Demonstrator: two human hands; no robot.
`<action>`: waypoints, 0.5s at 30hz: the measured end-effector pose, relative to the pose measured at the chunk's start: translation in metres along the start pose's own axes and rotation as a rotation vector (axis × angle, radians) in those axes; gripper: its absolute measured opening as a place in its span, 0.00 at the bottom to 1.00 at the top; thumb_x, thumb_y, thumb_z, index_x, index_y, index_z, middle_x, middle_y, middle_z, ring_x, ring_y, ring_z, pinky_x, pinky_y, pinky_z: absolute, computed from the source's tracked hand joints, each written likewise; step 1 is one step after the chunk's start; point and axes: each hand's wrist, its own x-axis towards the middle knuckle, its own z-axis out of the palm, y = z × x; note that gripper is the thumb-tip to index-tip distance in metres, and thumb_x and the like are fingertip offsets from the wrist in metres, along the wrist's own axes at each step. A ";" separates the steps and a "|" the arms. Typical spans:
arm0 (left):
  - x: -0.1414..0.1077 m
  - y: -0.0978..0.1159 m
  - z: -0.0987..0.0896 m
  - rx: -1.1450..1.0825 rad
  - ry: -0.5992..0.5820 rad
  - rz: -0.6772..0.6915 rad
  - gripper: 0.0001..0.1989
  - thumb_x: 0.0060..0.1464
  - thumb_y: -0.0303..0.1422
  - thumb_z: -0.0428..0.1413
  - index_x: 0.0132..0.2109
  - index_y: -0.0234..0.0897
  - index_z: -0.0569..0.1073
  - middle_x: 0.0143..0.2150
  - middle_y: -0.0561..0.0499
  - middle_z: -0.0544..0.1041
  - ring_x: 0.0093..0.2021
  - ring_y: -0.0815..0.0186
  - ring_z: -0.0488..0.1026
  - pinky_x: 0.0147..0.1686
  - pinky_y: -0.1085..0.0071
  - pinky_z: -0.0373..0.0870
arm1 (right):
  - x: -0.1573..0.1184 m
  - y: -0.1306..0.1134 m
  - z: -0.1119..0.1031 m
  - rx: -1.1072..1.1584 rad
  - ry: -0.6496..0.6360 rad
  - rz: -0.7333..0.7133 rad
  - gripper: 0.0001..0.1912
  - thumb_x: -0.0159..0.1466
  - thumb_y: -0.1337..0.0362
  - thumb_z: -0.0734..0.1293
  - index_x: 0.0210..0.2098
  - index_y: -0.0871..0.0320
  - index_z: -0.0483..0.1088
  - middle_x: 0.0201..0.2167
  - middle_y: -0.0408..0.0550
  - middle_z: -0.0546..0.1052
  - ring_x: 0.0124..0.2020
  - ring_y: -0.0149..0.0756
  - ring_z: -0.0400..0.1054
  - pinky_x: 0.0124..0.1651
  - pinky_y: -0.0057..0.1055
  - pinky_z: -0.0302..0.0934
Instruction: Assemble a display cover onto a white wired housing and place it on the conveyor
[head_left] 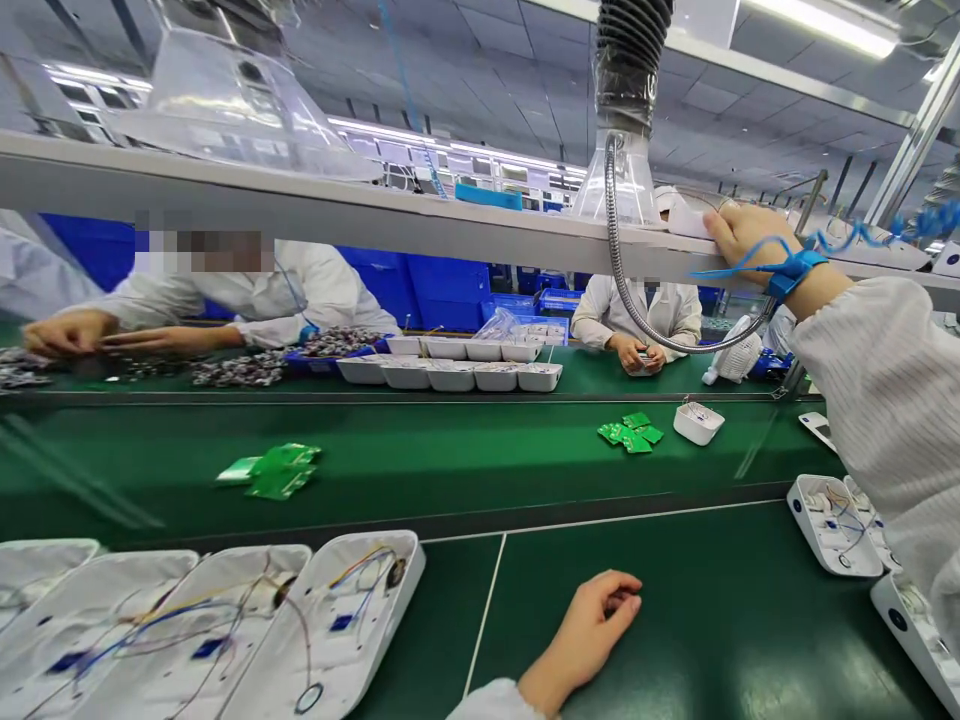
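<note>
My left hand rests low over the green work surface, its fingers loosely curled and the thumb a little apart from them, with nothing visible in it. Up at the overhead shelf, my right hand reaches over the edge. Beside its thumb is a white, thin-looking piece; whether the fingers grip it is hidden. A blue wrist strap with a coiled cord circles the right wrist. Left of my left hand lie several white plastic housings with coloured wires inside.
Green circuit boards and another small pile of boards lie on the belt, near a small white box. More wired housings stand at right. A flexible metal hose hangs ahead. Two co-workers sit opposite.
</note>
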 end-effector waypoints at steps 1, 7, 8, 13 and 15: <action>0.000 0.000 0.000 0.000 0.000 0.002 0.16 0.56 0.41 0.56 0.45 0.34 0.78 0.44 0.43 0.78 0.41 0.61 0.76 0.44 0.66 0.72 | -0.003 -0.003 -0.001 -0.021 0.004 0.041 0.34 0.76 0.51 0.44 0.46 0.71 0.71 0.49 0.68 0.74 0.54 0.52 0.69 0.54 0.48 0.61; 0.001 0.001 0.001 -0.021 -0.004 0.013 0.17 0.55 0.42 0.56 0.45 0.35 0.78 0.44 0.44 0.79 0.41 0.62 0.76 0.45 0.67 0.72 | -0.025 -0.012 -0.006 0.000 0.180 0.059 0.25 0.74 0.53 0.52 0.58 0.63 0.65 0.59 0.62 0.68 0.62 0.50 0.59 0.64 0.50 0.55; 0.000 0.001 0.001 -0.020 -0.003 0.017 0.17 0.55 0.43 0.56 0.44 0.36 0.78 0.44 0.44 0.79 0.41 0.62 0.76 0.45 0.67 0.72 | -0.037 -0.013 -0.003 0.053 0.297 0.034 0.23 0.73 0.53 0.54 0.60 0.60 0.63 0.60 0.59 0.67 0.63 0.48 0.58 0.65 0.48 0.54; -0.001 0.002 0.001 -0.022 0.006 0.018 0.16 0.56 0.42 0.56 0.44 0.35 0.78 0.43 0.44 0.79 0.40 0.63 0.76 0.44 0.67 0.73 | -0.146 -0.041 0.058 0.437 0.710 0.067 0.15 0.73 0.55 0.54 0.42 0.54 0.68 0.41 0.51 0.72 0.48 0.44 0.68 0.52 0.46 0.65; 0.000 0.001 0.001 -0.027 0.008 0.018 0.16 0.55 0.42 0.56 0.44 0.35 0.78 0.42 0.45 0.79 0.39 0.63 0.76 0.44 0.67 0.73 | -0.191 -0.057 0.108 0.515 0.358 0.115 0.16 0.72 0.56 0.54 0.37 0.53 0.69 0.37 0.50 0.74 0.44 0.43 0.70 0.50 0.44 0.66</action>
